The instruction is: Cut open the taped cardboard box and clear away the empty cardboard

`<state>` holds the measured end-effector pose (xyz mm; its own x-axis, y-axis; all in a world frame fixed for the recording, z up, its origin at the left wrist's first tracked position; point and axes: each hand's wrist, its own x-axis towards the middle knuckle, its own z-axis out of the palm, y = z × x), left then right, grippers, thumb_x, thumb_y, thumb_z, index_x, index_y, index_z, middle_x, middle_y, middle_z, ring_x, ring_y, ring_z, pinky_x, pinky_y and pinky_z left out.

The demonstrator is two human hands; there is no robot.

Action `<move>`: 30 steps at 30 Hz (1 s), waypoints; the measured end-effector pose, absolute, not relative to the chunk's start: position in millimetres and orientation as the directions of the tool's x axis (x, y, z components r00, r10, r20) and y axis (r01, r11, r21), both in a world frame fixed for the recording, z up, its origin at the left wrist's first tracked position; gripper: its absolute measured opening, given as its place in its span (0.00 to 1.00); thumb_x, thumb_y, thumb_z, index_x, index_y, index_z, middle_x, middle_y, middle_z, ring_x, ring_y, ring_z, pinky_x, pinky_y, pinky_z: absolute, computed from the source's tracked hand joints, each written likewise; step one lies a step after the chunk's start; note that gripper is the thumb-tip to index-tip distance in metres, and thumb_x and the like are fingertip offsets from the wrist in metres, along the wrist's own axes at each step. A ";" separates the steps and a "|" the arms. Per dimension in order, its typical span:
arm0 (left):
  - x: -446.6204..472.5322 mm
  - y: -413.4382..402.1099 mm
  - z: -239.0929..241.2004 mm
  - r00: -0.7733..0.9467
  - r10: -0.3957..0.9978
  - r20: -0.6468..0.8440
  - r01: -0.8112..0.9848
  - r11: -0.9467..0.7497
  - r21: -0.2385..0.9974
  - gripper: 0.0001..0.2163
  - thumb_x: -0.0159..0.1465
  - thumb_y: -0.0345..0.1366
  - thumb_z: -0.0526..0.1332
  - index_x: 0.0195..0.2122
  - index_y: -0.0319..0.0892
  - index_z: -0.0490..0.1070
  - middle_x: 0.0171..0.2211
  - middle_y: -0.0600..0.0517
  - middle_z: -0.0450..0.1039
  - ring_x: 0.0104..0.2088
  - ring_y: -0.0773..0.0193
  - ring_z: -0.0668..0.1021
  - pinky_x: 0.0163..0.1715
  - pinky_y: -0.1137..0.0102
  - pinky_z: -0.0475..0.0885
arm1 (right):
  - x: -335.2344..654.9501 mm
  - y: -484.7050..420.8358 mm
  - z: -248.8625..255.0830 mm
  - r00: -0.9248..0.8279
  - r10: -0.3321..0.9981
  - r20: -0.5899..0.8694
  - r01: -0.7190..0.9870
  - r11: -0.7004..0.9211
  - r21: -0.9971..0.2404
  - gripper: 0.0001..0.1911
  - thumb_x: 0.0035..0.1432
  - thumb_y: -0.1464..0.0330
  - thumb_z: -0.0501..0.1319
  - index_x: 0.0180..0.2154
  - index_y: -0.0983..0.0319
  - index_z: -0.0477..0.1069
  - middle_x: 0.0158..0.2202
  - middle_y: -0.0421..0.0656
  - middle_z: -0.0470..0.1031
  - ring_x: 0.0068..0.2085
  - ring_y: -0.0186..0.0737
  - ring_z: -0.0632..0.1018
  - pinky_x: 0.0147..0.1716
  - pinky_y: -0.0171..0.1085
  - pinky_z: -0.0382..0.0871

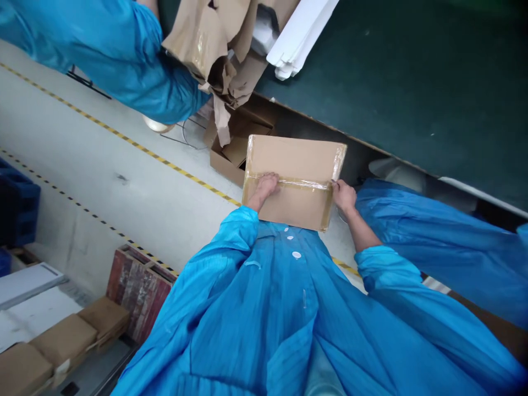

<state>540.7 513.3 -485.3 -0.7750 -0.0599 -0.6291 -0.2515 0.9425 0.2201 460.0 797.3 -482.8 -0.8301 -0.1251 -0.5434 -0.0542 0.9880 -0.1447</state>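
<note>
A closed cardboard box [297,157] lies in front of my blue coat, with clear tape along its middle seam and over its edges. My left hand [268,185] rests on the left part of the top face, its fingers laid on the board beside the seam tape. At the right edge, where the seam tape [307,183] ends, my right hand [345,194] is closed with the fingers pinched together. A small dark tip shows at those fingers, too small to name.
Torn cardboard [206,38] and a stack of white strips [299,41] lie on the dark green table [412,71]. An open carton [226,168] stands below. People in blue clothing are at both sides. Brown boxes [64,341] and a wooden pallet [134,289] are lower left.
</note>
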 end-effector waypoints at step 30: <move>528.6 520.7 -474.3 -0.711 -0.093 -0.697 -0.201 0.977 0.075 0.21 0.67 0.50 0.61 0.53 0.39 0.71 0.55 0.43 0.71 0.57 0.52 0.72 0.58 0.51 0.67 | 420.6 816.2 -525.0 -0.800 -0.179 -0.572 0.042 0.935 -0.351 0.18 0.68 0.57 0.59 0.49 0.64 0.72 0.50 0.47 0.75 0.49 0.41 0.76 0.52 0.47 0.73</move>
<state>528.6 520.7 -474.3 -0.7111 -0.0929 -0.6970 -0.2012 0.9767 0.0752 420.6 816.2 -525.0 -0.8001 -0.1792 -0.5724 0.0418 0.9353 -0.3513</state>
